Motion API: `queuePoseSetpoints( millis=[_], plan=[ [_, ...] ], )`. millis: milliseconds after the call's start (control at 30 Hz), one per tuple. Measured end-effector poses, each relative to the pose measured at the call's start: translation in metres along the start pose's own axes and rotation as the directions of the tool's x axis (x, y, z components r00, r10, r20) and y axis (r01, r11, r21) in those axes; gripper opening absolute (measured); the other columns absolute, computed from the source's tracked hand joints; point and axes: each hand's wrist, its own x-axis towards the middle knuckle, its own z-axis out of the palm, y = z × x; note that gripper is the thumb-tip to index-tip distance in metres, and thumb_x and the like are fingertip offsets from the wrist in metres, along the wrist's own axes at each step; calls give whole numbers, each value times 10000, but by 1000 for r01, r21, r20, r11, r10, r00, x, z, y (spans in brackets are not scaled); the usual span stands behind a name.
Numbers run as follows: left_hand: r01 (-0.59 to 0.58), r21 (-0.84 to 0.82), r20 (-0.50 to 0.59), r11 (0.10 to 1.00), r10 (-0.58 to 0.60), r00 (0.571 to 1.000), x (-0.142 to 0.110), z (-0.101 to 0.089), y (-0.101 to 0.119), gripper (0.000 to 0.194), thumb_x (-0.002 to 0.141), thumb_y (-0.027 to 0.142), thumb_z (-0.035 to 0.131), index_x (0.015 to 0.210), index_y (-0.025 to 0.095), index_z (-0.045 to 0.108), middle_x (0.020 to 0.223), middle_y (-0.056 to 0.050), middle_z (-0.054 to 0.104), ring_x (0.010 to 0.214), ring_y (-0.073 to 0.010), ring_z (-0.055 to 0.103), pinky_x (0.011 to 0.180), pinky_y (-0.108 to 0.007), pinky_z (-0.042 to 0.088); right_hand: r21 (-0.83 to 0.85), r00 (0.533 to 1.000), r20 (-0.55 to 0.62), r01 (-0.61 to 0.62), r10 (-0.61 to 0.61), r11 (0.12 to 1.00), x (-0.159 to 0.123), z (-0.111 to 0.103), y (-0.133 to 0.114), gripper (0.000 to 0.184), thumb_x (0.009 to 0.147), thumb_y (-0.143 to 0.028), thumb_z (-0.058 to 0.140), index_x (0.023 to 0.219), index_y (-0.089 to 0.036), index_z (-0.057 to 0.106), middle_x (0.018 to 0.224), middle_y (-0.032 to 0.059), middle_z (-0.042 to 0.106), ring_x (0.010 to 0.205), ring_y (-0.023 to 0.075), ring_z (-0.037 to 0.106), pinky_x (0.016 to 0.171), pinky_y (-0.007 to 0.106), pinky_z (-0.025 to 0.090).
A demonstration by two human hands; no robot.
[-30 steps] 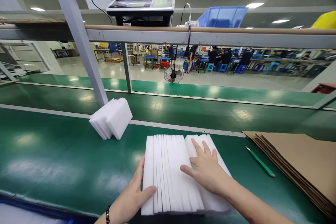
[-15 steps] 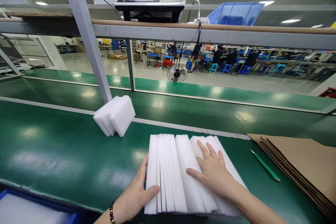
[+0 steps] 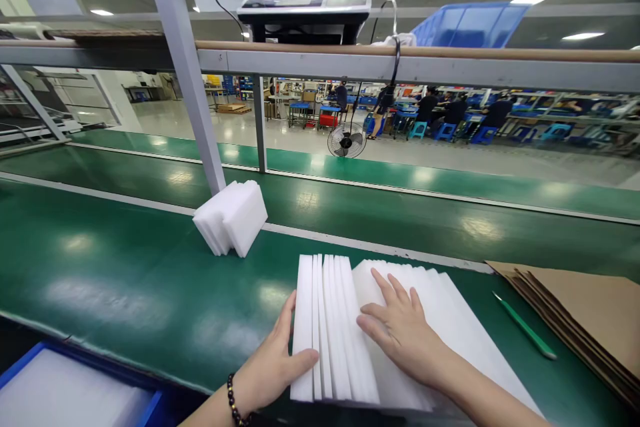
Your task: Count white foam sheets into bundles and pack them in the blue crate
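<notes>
A row of white foam sheets (image 3: 333, 333) stands on edge on the green bench before me. My left hand (image 3: 277, 353) grips the left end of this row, its thumb over the edges and its fingers along the outer side. My right hand (image 3: 403, 327) lies with fingers spread on the face of the sheets that lean over to the right (image 3: 450, 333). A gap parts the upright sheets from the leaning ones. Farther left, a smaller bundle of white foam pieces (image 3: 233, 220) rests by a metal post.
Right of the foam lies a green-handled craft knife or tweezers-like tool (image 3: 525, 327), beside brown cardboard sheets (image 3: 590, 307). A blue bin (image 3: 150, 407) with white sheets is at lower left. Overhead, a shelf carries a scale (image 3: 307, 3) and a blue crate (image 3: 470, 25). People sit far behind.
Several sheets have tipped from the upright row to the right under my right hand, so the leaning group has grown. My left hand keeps its hold. The view has turned slightly left.
</notes>
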Motion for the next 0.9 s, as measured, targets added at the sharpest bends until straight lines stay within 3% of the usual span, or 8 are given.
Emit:
queuePoseSetpoints(
  millis=[100,300,800,900],
  plan=[
    [6,-3,-7,1000,-6,1000,1,1,-1,860,788,394,559,1401,216,-18,1458,-87,163,1301,-258,218,1068,-414,209,-30,1000,8,2,-1,1000,8,-1,-17,731,746,-741,206,879,-216,697,1461,92,131,1306,394,8,995,603,10],
    [12,-29,-1,999,-12,1000,2,1,1,897,757,370,584,1404,199,-13,1453,-103,178,1294,-293,227,1058,-439,216,-117,999,-26,-37,35,992,20,4,-34,909,619,-843,244,951,-122,687,1431,185,183,1291,431,42,995,599,47],
    [1,-62,-6,998,-2,1000,2,-2,1,912,735,382,604,1405,210,8,1448,-100,198,1269,-300,278,1049,-431,236,-98,1000,1,-20,20,995,15,9,-7,726,726,-745,257,1052,-222,640,1468,86,78,1321,345,17,1019,578,44],
    [4,-51,-6,999,-5,1000,2,-2,3,920,730,376,612,1405,209,9,1445,-97,208,1281,-299,255,1050,-435,233,-126,999,1,-33,34,992,14,13,-1,735,739,-721,264,1165,-207,571,1465,86,88,1322,340,31,1029,571,52]
  ],
)
